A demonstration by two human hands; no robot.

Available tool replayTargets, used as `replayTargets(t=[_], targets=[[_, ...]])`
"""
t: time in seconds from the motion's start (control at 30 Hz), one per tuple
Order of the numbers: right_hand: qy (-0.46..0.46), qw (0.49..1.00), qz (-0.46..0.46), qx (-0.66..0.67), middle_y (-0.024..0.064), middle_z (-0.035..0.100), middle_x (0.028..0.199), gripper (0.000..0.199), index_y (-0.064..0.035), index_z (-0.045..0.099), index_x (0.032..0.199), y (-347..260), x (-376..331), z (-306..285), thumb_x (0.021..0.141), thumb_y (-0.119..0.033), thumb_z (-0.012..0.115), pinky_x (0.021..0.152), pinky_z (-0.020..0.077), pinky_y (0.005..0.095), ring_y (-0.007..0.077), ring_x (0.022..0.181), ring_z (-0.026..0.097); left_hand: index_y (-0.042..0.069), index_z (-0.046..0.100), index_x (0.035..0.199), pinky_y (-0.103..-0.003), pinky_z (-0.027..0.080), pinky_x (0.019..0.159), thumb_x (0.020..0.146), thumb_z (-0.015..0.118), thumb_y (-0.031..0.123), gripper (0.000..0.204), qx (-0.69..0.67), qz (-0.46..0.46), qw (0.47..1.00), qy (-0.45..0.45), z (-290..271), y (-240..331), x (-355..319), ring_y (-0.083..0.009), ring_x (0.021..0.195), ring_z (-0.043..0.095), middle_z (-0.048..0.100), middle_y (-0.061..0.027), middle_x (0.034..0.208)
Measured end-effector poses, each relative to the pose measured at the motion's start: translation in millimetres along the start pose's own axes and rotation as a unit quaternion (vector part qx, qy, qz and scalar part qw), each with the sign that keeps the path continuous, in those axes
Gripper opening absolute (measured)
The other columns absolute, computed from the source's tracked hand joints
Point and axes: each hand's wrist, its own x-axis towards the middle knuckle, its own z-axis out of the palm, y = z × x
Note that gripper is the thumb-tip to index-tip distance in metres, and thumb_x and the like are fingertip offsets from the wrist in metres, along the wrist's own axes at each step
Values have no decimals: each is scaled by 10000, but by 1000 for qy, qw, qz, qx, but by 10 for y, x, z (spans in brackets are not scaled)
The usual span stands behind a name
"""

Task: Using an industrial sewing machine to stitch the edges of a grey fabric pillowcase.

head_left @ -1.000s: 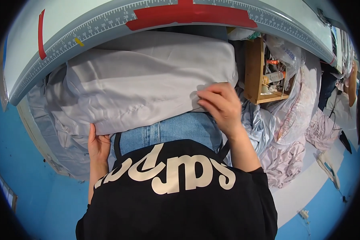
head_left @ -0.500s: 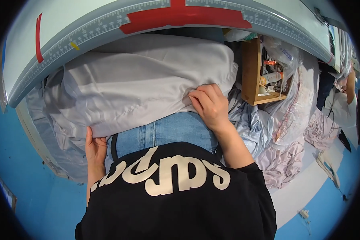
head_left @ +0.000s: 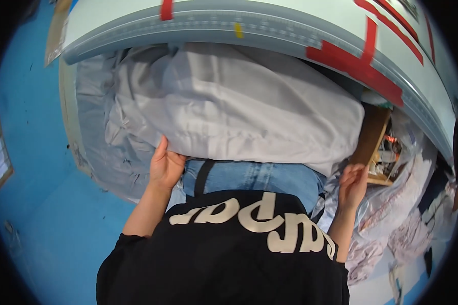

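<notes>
A broad piece of light grey, slightly shiny fabric (head_left: pixel 254 112) lies across my lap, over blue jeans, and runs under the table edge. My left hand (head_left: pixel 167 165) grips the near hem of this fabric, thumb on top and fingers beneath. Past the cloth's right end, my right hand (head_left: pixel 353 184) is beside a wooden box, its fingers loosely bent and somewhat blurred. Nothing shows in that hand.
A table edge with a grey ruler strip (head_left: pixel 203 25) and red tape (head_left: pixel 359 68) curves across the top. The wooden box (head_left: pixel 374 137) holds small items. Clear plastic sheeting (head_left: pixel 399 188) and crumpled pale pink cloth (head_left: pixel 366 259) lie at right. The floor (head_left: pixel 61 213) is blue.
My right hand has let go of the grey fabric and moved right, toward the wooden box. The left hand keeps its hold on the hem. The whole view has turned.
</notes>
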Motion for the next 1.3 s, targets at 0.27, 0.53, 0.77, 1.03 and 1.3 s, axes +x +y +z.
replayTargets(t=[0.27,0.53,0.77,1.03,1.3], targets=[[-150,954,253,60,158,687,961,521,-48,588,1090,146,-40,426,978,-505,365,604,569,294,222,827,694,46,423,1321,-430,445,998,1002,420,235,371,-13,8,1000,9,248,-21,-87,-251,1205,523,521,-93,1332],[-156,942,138,263,117,537,1317,345,-41,485,1286,108,80,680,994,-221,456,1033,430,411,240,1222,512,30,376,1353,-439,433,1031,1020,356,289,422,-46,-70,992,-99,-5,31,-109,-290,1247,489,493,-155,1350],[-159,937,68,304,98,541,1319,352,-43,486,1293,-49,187,598,997,-230,445,1037,419,427,242,1224,507,13,335,1379,-464,414,1046,1012,349,342,493,-9,-40,993,-107,88,-6,-137,-320,1250,480,457,-178,1376],[-109,993,-45,22,120,601,1193,324,-25,518,1218,-157,247,260,990,-250,471,863,546,389,234,1067,609,8,398,1336,-439,494,971,1016,362,288,427,29,-7,995,-98,23,71,-136,-308,1168,556,530,-173,1305],[-91,961,-42,258,149,568,1259,310,28,511,1227,-73,254,340,984,-161,472,1031,432,398,245,1172,546,29,436,1321,-454,466,996,1007,397,275,401,56,-24,988,-140,-78,28,-110,-291,1172,556,532,-148,1313]])
